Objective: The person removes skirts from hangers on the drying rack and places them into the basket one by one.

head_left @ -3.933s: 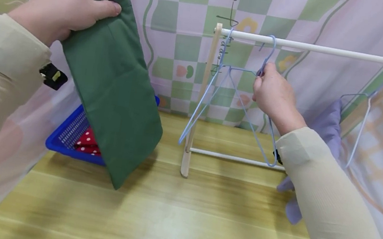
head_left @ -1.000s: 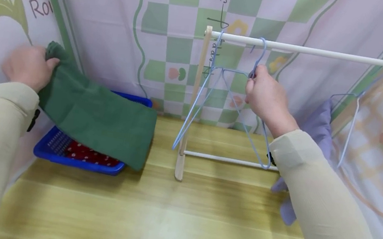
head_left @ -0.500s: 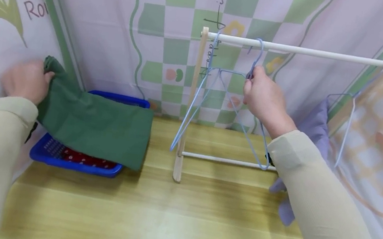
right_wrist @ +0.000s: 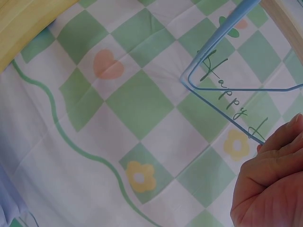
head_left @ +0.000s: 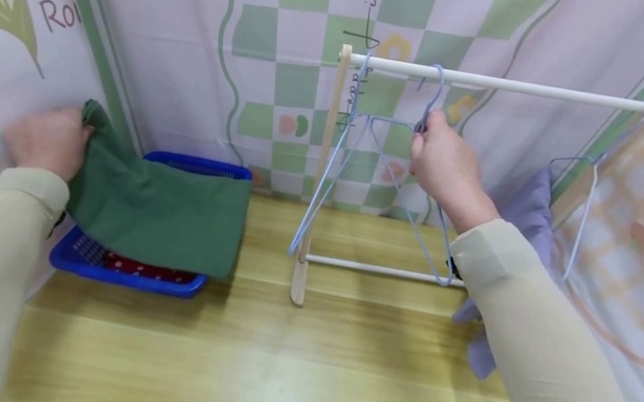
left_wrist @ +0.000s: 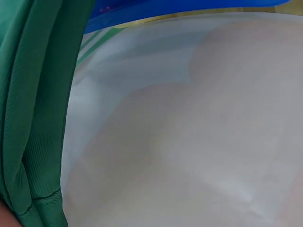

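Noted in head view: left hand [head_left: 49, 138], blurred, gripping green cloth [head_left: 166, 213] by its gathered upper edge. Cannot tell exact placing of thumb. Found green cloth slung from that hand across the top of blue basket [head_left: 126, 277], with far end reaching past basket's right side; cannot tell whether touching the rim. Glimpsed beneath it: red spotted cloth [head_left: 148, 270].

Left wrist view: close record of same green cloth, in deep lengthwise folds with fine ribbing, too fine to make out from the head. Hand reduced there to a sliver in lower left corner.

Observed right hand [head_left: 451, 161] clamped round neck of blue hanger [head_left: 438, 92], just below hook, with hook over white rail [head_left: 529, 88]. Confirmed by right wrist view: fingers curled together, with a straight length of hanger running into them. Also legible there: "Happy" on checked curtain [right_wrist: 139, 104], partly crossed by hanger.

Best recorded from head: wooden post [head_left: 326, 153] at left end of rail; second blue hanger [head_left: 357, 92] near that post; purple cloth [head_left: 528, 202] on a hanger at rail's far end, partly behind right sleeve [head_left: 537, 341]; wood-grain table [head_left: 273, 373] beneath.
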Demonstrator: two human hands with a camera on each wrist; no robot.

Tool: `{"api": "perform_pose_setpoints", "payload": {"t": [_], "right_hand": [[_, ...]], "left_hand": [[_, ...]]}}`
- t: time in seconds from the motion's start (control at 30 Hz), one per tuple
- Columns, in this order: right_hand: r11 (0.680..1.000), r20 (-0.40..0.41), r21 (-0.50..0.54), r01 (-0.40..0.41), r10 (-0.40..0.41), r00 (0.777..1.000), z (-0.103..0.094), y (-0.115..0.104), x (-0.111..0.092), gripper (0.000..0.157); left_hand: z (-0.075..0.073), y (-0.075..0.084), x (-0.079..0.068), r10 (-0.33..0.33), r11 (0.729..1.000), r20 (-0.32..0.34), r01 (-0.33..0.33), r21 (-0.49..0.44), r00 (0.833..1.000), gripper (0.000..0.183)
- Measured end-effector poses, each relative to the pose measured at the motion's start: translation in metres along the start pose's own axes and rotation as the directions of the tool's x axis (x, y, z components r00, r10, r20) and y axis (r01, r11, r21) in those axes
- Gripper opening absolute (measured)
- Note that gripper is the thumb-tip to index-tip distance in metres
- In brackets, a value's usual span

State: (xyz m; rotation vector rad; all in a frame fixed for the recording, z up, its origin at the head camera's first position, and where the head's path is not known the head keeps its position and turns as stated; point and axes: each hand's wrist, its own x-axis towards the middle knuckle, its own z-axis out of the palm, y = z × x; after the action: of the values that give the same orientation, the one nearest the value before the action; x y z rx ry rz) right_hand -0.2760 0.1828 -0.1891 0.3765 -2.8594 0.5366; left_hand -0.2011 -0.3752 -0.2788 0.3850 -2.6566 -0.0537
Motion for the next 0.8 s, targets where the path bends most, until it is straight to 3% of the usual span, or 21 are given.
{"api": "perform_pose_setpoints", "payload": {"t": [0.2,0.33,0.47,0.57,0.63,0.7,0.8], "right_hand": [[1.0,-0.005,0.009,0.0,0.001,1.0,0.002,0.0,0.001,0.03],[1.0,-0.003,0.009,0.002,-0.002,1.0,0.003,-0.001,0.0,0.03],[1.0,0.0,0.012,0.004,-0.004,1.0,0.004,-0.002,0.0,0.03],[1.0,-0.003,0.015,0.005,-0.005,1.0,0.004,-0.002,0.0,0.03],[1.0,-0.007,0.016,0.005,-0.005,1.0,0.003,-0.002,0.0,0.03],[1.0,-0.008,0.019,0.003,-0.002,1.0,0.002,-0.001,0.001,0.031],[1.0,-0.003,0.022,-0.002,0.002,1.0,0.002,-0.001,0.001,0.031]], "left_hand": [[0.012,0.005,-0.002,0.073,0.997,-0.01,-0.073,0.008,0.997,0.037],[0.02,0.008,-0.003,0.091,0.996,-0.096,-0.09,0.014,0.991,0.034],[0.028,0.01,-0.004,0.128,0.992,-0.252,-0.121,0.042,0.959,0.033],[0.031,0.014,-0.005,0.156,0.988,-0.306,-0.147,0.053,0.939,0.032],[0.031,0.018,-0.006,0.148,0.989,-0.257,-0.143,0.041,0.955,0.03],[0.029,0.023,-0.006,0.124,0.992,-0.161,-0.121,0.027,0.979,0.03],[0.028,0.032,-0.007,0.09,0.996,0.007,-0.09,0.018,0.996,0.03]]}}
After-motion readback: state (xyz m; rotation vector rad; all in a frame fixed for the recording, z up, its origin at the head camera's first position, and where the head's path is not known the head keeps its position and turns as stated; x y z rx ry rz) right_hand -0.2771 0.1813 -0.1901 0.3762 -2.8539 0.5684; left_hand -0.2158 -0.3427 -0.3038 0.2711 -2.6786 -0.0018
